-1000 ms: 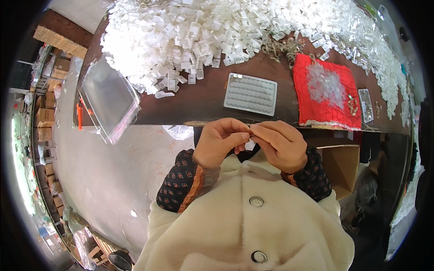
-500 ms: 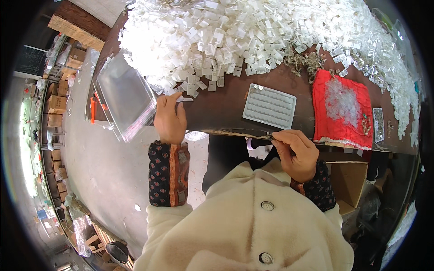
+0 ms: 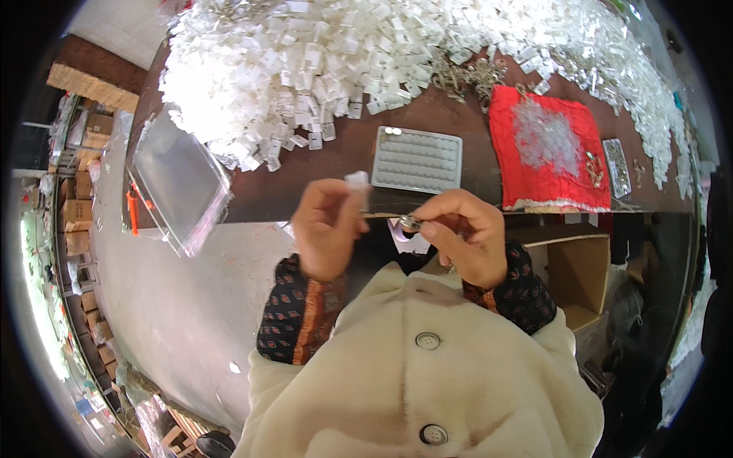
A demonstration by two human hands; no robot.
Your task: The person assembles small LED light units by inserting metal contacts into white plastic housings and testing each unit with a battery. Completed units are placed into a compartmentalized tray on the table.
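Note:
My left hand (image 3: pixel 327 226) is raised in front of my chest and pinches a small white plastic piece (image 3: pixel 356 182) between thumb and fingers. My right hand (image 3: pixel 461 235) is close beside it, fingers curled around a small round metal ring (image 3: pixel 410 223). The two hands are a few centimetres apart, just before the near edge of the dark brown table (image 3: pixel 282 191). A grey moulded tray (image 3: pixel 417 159) with rows of round pockets lies on the table right behind my hands, two pockets at its far left corner filled.
A large heap of white plastic pieces (image 3: pixel 321 61) covers the far table. A red cloth (image 3: pixel 546 149) holds clear bits and metal parts. A clear flat box (image 3: pixel 177 180) overhangs the table's left end. Small metal parts (image 3: pixel 466 75) lie behind the tray. An open cardboard box (image 3: pixel 580 275) stands on the right.
My left hand has come back from the white heap at the table's left with a white piece. Both hands have met again in front of my chest.

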